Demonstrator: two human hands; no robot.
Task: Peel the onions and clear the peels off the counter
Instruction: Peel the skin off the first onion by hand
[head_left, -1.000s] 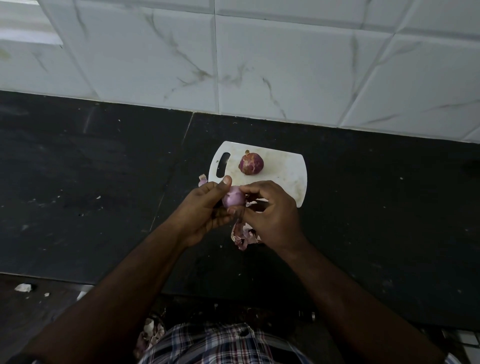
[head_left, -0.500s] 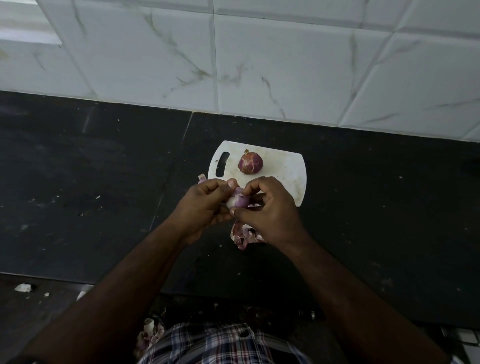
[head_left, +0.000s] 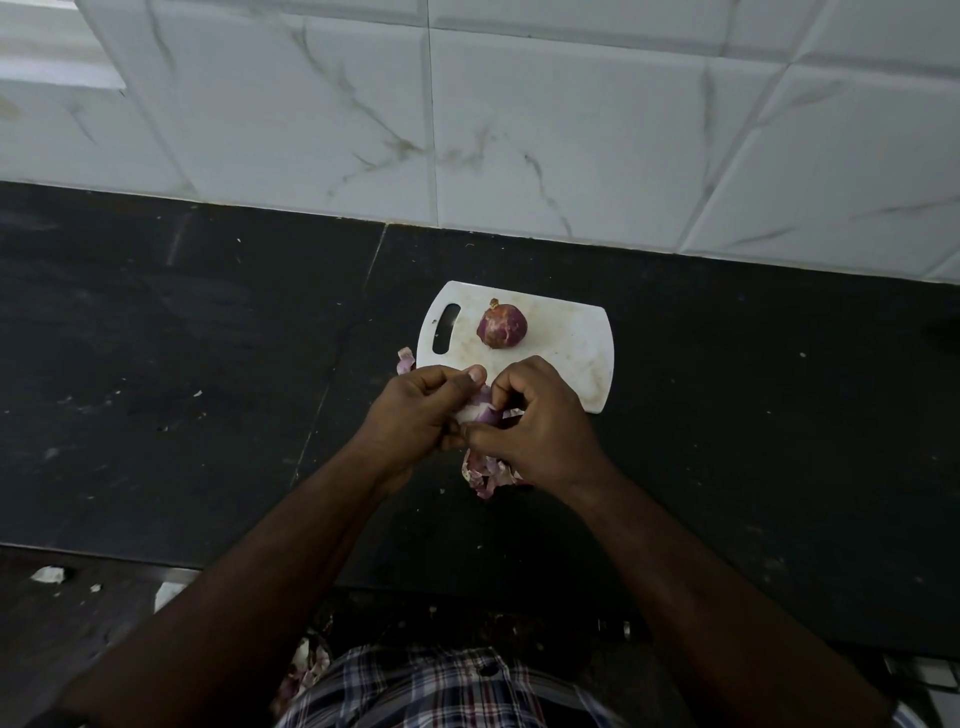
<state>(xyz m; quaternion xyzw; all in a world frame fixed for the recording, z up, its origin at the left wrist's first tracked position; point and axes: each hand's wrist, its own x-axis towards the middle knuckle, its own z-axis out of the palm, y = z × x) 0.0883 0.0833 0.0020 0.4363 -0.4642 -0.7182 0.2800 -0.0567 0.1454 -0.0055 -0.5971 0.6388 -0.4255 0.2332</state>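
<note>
- Pale purple flesh shows between both hands: the onion in hand (head_left: 480, 410) is gripped over the black counter (head_left: 208, 338), just in front of the white cutting board (head_left: 566, 338).
- Left hand (head_left: 415, 415) is closed around that onion, thumb on top; right hand (head_left: 540, 421) is closed too, its fingertips pinching at the onion's skin.
- Peeling appears to be the step in hand, and it looks partly done, since bare flesh is exposed.
- A second onion (head_left: 502, 326) sits on the board with its skin on, untouched.
- Loose peels (head_left: 485, 475) lie on the counter under the right hand, and one scrap (head_left: 405, 359) lies by the board's handle end.
- Next, I judge, the pinched skin must be pulled free while the left hand turns the onion.
- Against a second ago, less of the onion shows; the right hand has closed further over it, and the rest sits unchanged.
</note>
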